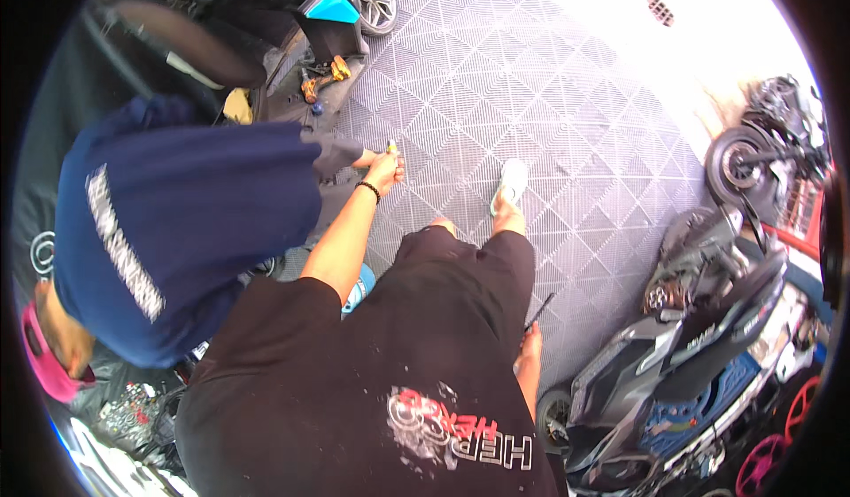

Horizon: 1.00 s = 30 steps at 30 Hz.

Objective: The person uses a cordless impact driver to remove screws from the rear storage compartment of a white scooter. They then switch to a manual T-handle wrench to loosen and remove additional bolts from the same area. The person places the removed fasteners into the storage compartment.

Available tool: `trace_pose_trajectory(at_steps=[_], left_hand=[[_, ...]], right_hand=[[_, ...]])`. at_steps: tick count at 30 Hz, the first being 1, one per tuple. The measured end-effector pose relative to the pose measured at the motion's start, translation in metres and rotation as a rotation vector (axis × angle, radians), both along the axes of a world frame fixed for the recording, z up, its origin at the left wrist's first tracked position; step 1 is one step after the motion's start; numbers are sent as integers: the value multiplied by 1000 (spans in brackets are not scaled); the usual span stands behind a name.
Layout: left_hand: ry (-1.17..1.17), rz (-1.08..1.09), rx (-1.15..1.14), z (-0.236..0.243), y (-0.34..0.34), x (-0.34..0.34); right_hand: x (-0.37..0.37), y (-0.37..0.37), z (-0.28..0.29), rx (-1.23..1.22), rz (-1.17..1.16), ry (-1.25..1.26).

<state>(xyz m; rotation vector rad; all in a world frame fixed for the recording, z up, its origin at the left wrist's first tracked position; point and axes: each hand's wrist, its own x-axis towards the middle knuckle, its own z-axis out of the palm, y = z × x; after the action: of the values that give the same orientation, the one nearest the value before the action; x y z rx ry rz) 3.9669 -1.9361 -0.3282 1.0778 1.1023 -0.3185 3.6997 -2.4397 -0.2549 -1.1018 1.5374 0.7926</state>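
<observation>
A grey ribbed floor (531,98) in a diamond pattern spreads beneath everything. Over it stands a person in a black T-shirt (336,399) and black shorts (465,275). At that person's left a co-worker in a navy shirt (186,222) and a pink cap (49,346) bends close. A grey and black motorbike (646,364) fills the lower right, a dark motorcycle (753,160) stands beyond it, and part of a turquoise motorbike (332,1) shows at the top. A pale shoe (513,180) shows on one foot.

The left hand (382,174) reaches forward past the co-worker, well apart from an orange and black power drill (341,69). The right hand (529,348) hangs low beside the shorts, its fingers closed around the lower end of a slim dark object (538,311) that juts forward beyond them. A dark beaded bracelet (369,191) circles the left wrist. Smallest is a yellow-tipped item (392,146), held in the left hand's narrowed fingers, its tip poking out just past them; its kind is too small to tell.
</observation>
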Motion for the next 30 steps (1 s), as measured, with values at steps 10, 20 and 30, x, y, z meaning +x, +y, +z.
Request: trace_pose_trajectory(at_steps=[10,20,30], left_hand=[[99,84,534,-173,166,126],[-84,395,811,-306,458,207],[-12,310,955,-376,441,230]], right_hand=[[268,-20,-59,-64,454,-1],[262,30,-223,-151,456,345],[330,19,-229,-144,423,474]])
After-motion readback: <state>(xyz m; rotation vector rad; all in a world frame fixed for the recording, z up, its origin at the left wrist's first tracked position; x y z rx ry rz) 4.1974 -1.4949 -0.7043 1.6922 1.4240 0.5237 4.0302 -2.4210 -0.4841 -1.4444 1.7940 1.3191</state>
